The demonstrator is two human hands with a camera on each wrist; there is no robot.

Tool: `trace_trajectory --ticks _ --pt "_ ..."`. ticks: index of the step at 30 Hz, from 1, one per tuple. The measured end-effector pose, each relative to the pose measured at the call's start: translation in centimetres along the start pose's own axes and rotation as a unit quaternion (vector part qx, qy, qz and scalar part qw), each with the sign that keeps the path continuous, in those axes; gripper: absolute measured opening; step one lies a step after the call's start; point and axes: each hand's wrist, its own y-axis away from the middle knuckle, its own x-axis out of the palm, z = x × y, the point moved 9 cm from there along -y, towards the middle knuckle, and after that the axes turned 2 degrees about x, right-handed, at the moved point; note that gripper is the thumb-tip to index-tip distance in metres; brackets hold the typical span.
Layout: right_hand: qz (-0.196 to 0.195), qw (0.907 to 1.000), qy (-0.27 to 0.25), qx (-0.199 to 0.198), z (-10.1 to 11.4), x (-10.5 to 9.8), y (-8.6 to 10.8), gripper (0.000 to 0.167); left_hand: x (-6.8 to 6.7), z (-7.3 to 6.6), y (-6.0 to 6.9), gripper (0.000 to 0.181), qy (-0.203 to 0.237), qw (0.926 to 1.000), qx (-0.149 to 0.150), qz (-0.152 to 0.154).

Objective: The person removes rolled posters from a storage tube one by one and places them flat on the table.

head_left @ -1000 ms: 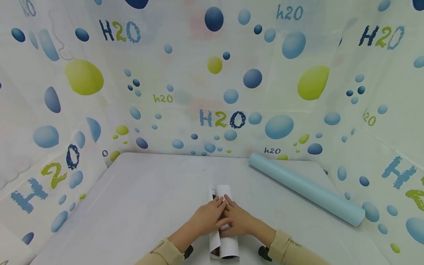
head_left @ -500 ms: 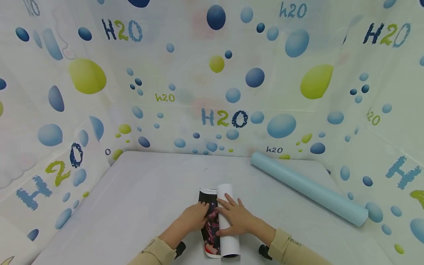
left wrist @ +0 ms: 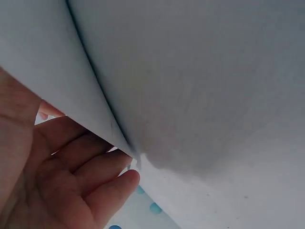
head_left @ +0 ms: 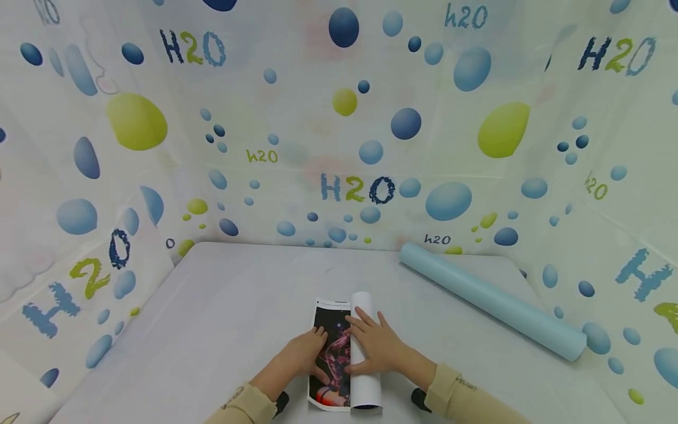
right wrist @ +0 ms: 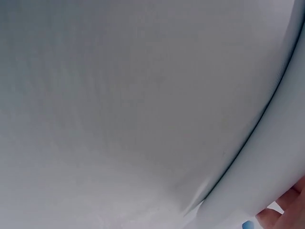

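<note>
A poster (head_left: 332,353) with a dark, pink-toned print is partly unrolled on the white table. Its remaining part forms a white paper roll (head_left: 365,388) along the right side. My left hand (head_left: 304,353) rests on the poster's left part, fingers and thumb apart on the print. In the left wrist view, the white paper edge covers part of the left hand's fingers (left wrist: 102,167). My right hand (head_left: 378,350) lies over the roll with spread fingers, its fingertips reaching the print. The right wrist view shows only a few of its fingers (right wrist: 286,210) beside the roll's curved side.
A long light-blue roll (head_left: 492,300) lies diagonally on the right side of the white table (head_left: 238,294). Behind the table hangs a white curtain (head_left: 296,100) with blue and green drops and H2O lettering, which also covers both sides.
My hands have moved apart. The left hand went left with the poster's edge, uncovering more of the dark print, while the right hand spread its fingers over the roll.
</note>
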Motion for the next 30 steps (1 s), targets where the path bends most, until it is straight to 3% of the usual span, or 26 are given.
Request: trace_trajectory --ticks 9,15,21,30 --pt "-0.014 0.9998 0.013 0.008 -0.5 -0.7 -0.8 0.068 0.5 1.5 -0.1 0.092 0.045 0.9987 0.001 -0.024" --pt "-0.026 0.9984 0.038 0.033 -0.8 -0.7 -0.9 0.078 0.3 1.8 0.1 0.092 0.071 0.997 0.0 -0.03" --pt "-0.026 0.9946 0.082 0.059 -1.5 -1.0 -0.5 0.076 0.2 1.9 0.5 0.091 0.083 0.996 0.0 -0.034" --pt "-0.027 0.9892 0.132 0.058 -2.3 -1.5 0.5 0.072 0.6 2.3 0.5 0.092 0.088 0.9956 -0.002 -0.034"
